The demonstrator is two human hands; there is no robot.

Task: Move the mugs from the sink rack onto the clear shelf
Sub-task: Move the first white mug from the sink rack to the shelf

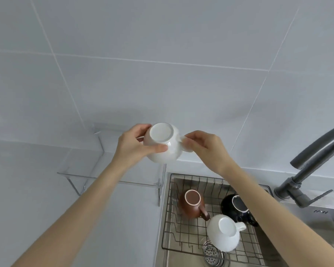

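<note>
Both my hands hold one glossy white mug [162, 143] base-up above the clear shelf [112, 176] — left hand [135, 145] wrapped round its body, right hand [202, 147] pinching the handle.

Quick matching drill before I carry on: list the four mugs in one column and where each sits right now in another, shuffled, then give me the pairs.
Things:
1. held white mug
2. brown mug
3. black mug
4. second white mug

Places:
A. nearest the camera in the sink rack, base up
B. rack's left side, base up
C. in both hands, left hand and right hand, above the clear shelf
D. rack's right side, towards the faucet

Pairs: 1-C, 2-B, 3-D, 4-A
</note>
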